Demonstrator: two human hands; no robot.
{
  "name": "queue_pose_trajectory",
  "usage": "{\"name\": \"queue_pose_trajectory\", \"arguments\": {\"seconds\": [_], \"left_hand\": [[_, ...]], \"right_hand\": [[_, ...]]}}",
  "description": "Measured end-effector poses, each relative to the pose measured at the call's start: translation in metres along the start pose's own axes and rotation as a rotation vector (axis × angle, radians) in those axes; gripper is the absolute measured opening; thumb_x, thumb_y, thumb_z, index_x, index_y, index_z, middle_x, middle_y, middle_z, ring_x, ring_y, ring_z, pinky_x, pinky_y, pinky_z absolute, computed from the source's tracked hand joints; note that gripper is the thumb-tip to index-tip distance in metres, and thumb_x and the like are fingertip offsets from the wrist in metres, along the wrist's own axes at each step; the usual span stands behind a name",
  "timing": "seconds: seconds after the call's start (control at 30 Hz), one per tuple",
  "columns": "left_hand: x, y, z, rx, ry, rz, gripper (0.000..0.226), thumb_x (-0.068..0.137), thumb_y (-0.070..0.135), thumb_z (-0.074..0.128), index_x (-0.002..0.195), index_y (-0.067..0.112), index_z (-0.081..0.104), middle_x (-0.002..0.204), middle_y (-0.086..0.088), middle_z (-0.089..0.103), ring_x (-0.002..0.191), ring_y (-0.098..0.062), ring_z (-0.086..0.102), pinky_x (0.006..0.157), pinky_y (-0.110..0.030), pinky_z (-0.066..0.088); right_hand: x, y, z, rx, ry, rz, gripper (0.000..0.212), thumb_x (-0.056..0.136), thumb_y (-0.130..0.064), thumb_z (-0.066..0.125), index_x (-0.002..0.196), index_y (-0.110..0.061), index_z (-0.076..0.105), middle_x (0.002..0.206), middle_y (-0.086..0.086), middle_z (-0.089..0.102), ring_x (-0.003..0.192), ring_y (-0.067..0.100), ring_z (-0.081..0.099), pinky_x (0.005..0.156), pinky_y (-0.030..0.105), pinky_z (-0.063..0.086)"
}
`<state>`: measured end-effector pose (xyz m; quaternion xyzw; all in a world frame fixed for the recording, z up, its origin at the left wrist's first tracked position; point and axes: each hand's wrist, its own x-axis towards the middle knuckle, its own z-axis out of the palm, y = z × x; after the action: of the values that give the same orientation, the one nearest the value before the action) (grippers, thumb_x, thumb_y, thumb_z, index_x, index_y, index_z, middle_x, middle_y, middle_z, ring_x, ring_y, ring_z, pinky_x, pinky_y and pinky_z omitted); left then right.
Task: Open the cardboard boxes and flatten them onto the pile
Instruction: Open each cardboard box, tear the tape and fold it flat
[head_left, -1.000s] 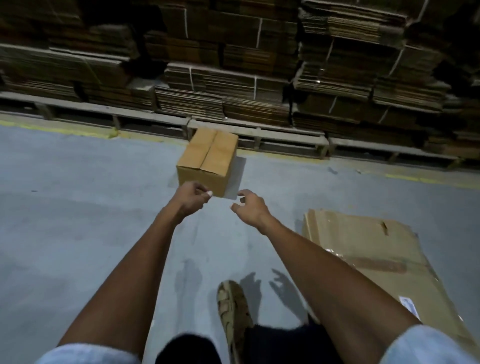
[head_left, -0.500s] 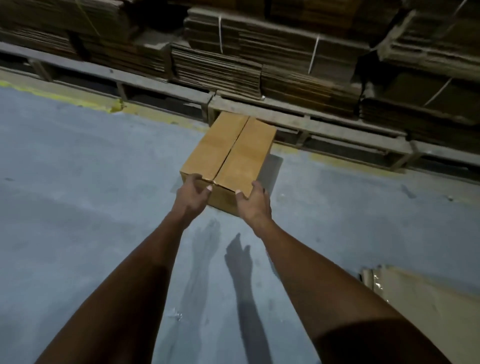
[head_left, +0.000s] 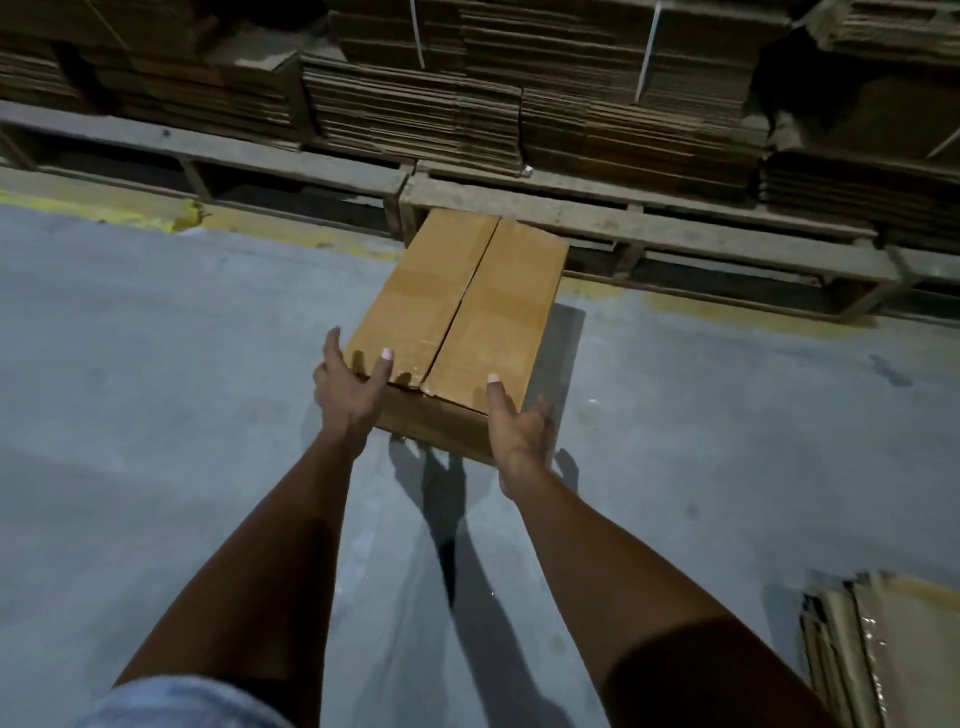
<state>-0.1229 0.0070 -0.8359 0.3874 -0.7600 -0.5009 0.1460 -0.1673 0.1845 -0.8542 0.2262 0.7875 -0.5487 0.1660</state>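
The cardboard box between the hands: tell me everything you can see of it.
The cardboard box is plain brown corrugated board, rectangular, closed, with two top flaps meeting along a centre seam. It stands upright on the grey floor, its far end by a wooden pallet. The left hand holds its near left corner, thumb on top; the right hand holds the near right corner likewise.

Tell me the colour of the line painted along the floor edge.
Yellow, worn and patchy; the painted line shows best in the head view, at left below the pallets.
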Motion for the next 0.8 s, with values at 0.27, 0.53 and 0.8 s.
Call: {"name": "queue_pose_trajectory", "arguments": {"seconds": [0.27, 0.53, 0.8], "left_hand": [[0.047, -0.055, 0.026, -0.25, -0.013, -0.059, 0.08, 0.073, 0.055, 0.083, 0.13, 0.016, 0.041, 0.121, -0.002, 0.055, 0.113, -0.021, 0.056, 0.098, -0.039, 0.05], [0.039, -0.066, 0.028, -0.369, 0.052, -0.088, 0.103, 0.043, 0.07, 0.091, 0.123, 0.015, 0.056, 0.115, -0.001, 0.067, 0.104, -0.019, 0.066, 0.087, -0.037, 0.058], [-0.098, -0.029, -0.065, -0.24, 0.026, -0.24, 0.089, 0.063, 0.041, 0.093, 0.129, 0.012, 0.04, 0.119, -0.002, 0.052, 0.107, -0.02, 0.054, 0.088, -0.031, 0.048]], "right_hand": [[0.048, 0.034, 0.029, 0.272, -0.001, -0.099, 0.071, 0.087, -0.068, 0.062, 0.135, -0.017, 0.055, 0.123, 0.0, 0.061, 0.117, 0.025, 0.057, 0.097, 0.036, 0.044], [0.046, 0.028, 0.002, 0.204, -0.206, -0.12, 0.079, 0.089, -0.067, 0.06, 0.15, -0.019, 0.044, 0.143, 0.004, 0.052, 0.133, 0.031, 0.048, 0.114, 0.046, 0.038], [-0.093, 0.074, -0.045, 0.298, -0.306, -0.002, 0.073, 0.075, -0.061, 0.075, 0.139, -0.032, 0.057, 0.132, -0.009, 0.065, 0.124, 0.019, 0.058, 0.109, 0.045, 0.044]]}}
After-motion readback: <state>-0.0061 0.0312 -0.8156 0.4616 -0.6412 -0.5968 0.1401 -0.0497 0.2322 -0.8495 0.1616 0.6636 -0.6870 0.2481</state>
